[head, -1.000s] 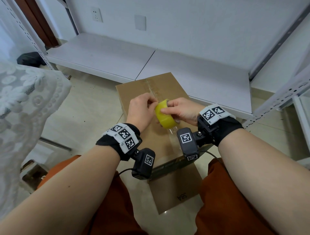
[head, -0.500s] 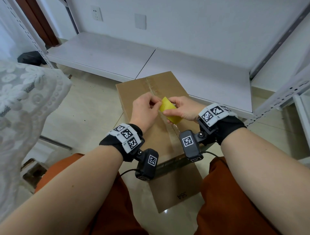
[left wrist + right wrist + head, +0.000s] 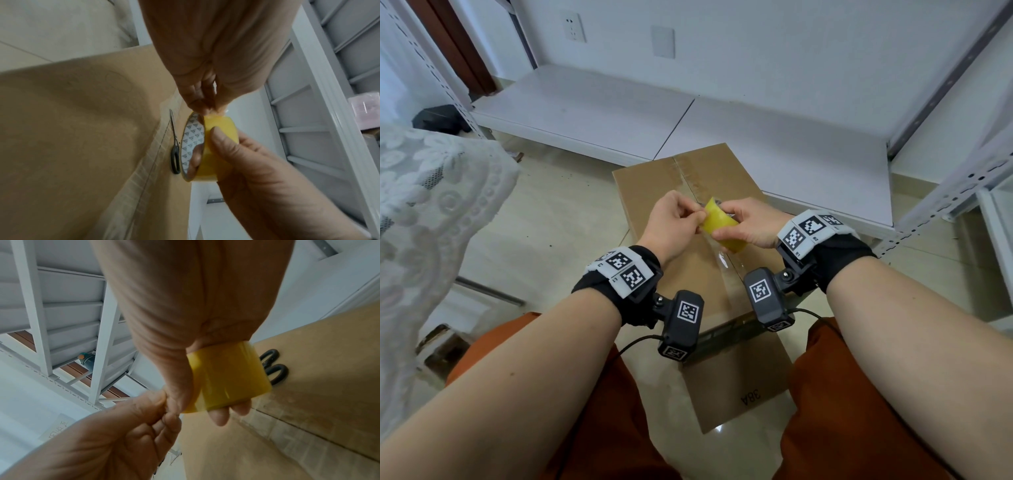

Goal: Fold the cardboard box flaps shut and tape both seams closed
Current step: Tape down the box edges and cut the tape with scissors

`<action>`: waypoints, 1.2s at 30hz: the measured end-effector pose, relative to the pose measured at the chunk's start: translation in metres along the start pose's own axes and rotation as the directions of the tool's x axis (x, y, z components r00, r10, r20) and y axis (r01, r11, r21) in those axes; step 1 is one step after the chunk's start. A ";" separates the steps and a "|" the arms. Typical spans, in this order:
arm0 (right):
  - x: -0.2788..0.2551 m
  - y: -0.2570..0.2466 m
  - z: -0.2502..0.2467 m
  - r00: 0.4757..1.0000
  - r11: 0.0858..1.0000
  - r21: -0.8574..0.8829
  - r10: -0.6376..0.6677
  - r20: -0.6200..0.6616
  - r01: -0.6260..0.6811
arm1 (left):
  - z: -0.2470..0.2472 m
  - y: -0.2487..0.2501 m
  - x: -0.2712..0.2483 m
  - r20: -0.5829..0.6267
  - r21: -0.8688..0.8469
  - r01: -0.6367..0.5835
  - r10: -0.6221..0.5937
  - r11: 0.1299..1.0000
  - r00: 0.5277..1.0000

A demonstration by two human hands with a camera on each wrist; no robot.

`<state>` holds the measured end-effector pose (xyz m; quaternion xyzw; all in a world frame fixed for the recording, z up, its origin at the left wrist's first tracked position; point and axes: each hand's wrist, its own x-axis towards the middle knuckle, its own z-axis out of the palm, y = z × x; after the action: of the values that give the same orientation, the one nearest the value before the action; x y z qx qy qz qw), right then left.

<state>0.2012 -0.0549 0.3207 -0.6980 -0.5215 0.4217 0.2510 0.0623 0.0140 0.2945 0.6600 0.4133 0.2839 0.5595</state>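
A brown cardboard box point(image 3: 654, 192) lies on the floor between my knees, flaps folded shut, with clear tape running along its middle seam point(image 3: 726, 270). Above it my right hand point(image 3: 748, 224) grips a yellow tape roll point(image 3: 720, 224), fingers through the core point(image 3: 193, 141) and thumb on the outer face. My left hand point(image 3: 674, 222) pinches the loose tape end at the roll's top edge point(image 3: 211, 114). In the right wrist view the yellow tape roll point(image 3: 228, 379) sits in my right hand, and my left hand point(image 3: 164, 408) pinches beside it.
Black-handled scissors point(image 3: 271, 368) lie on the box top just behind the roll, also seen as scissors point(image 3: 174, 155). A low white shelf point(image 3: 599, 113) runs behind the box. White shelf uprights point(image 3: 945, 202) stand at right, a lace-covered object point(image 3: 424, 219) at left.
Both hands and the roll have risen and moved a little farther along the box. The roll has tilted flatter and the left fingers have closed into a pinch at its edge.
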 end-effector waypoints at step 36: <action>-0.035 0.007 0.008 0.997 0.910 -0.415 -0.052 -0.064 0.021 | -0.016 -0.010 -0.045 0.092 -0.336 0.506 -0.507 0.794 0.857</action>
<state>0.1943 -0.0906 0.3228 -0.7405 -0.6023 0.2709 0.1247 0.0242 -0.0168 0.2919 0.4152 0.5185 0.1933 0.7221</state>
